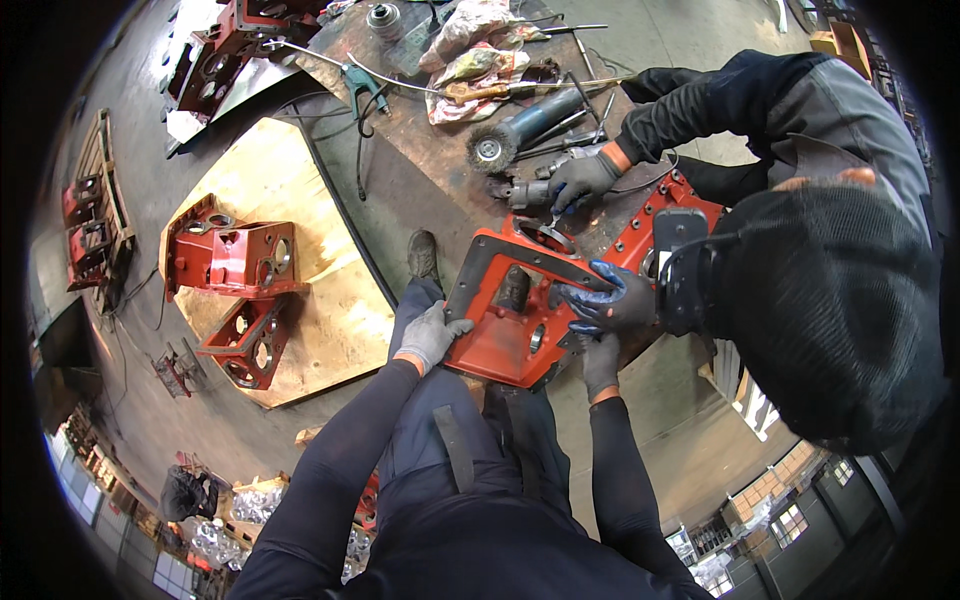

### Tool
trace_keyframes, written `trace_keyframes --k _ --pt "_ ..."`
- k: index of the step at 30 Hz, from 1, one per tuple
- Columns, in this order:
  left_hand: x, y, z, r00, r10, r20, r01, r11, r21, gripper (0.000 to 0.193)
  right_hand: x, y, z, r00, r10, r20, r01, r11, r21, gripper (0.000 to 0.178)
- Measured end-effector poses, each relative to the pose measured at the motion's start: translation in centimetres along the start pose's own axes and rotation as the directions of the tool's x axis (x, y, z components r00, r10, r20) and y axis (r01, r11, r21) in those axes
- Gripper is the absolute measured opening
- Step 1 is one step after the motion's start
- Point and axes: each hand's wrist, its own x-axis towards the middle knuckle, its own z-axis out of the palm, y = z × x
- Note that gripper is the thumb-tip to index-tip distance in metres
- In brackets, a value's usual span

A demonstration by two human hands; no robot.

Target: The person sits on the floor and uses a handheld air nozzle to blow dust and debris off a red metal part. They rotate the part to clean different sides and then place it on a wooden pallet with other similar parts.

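A red cast-metal housing (500, 340) with a dark flat rim and round bores lies at the near end of the workbench, in front of my body. My left hand (432, 338), in a grey glove, is closed on its left edge with the thumb over the rim. At the right edge, my right hand (602, 362) also grips the housing, its fingertips partly hidden. Just above it, a co-worker's blue-coated glove (615, 298) rests on the casting. The co-worker's other gloved hand (588, 180) holds a small tool near the round flange.
An angle grinder with a wire brush (490, 148), rags (475, 75) and hand tools cover the bench (420, 150). The co-worker (820, 300) leans in closely from the right. More red castings (235, 260) stand on a wooden board (330, 330) at left. A green air gun (362, 88) hangs over the bench edge.
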Motion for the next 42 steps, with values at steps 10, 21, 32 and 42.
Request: trace_keyframes --k 10,21,32,42 --pt "0.7 -1.0 0.7 1.0 -0.004 -0.008 0.004 0.999 0.037 0.071 -0.2 -1.2 0.4 0.997 0.074 -0.032 -0.071 0.993 0.1 0.033" --pt "0.5 -1.1 0.8 0.999 0.016 -0.033 -0.016 1.0 0.008 0.071 -0.6 -2.1 0.6 0.995 0.095 -0.016 -0.094 0.994 0.052 0.032" --pt "0.5 -0.8 0.7 0.999 0.014 -0.035 -0.014 1.0 0.018 0.07 -0.6 -3.1 0.4 0.996 0.084 -0.018 -0.084 0.996 -0.001 0.033" --pt "0.5 -0.5 0.3 1.0 -0.016 0.018 0.016 1.0 -0.005 0.068 -0.5 -2.4 0.2 0.998 0.061 0.013 -0.062 0.997 0.042 0.033"
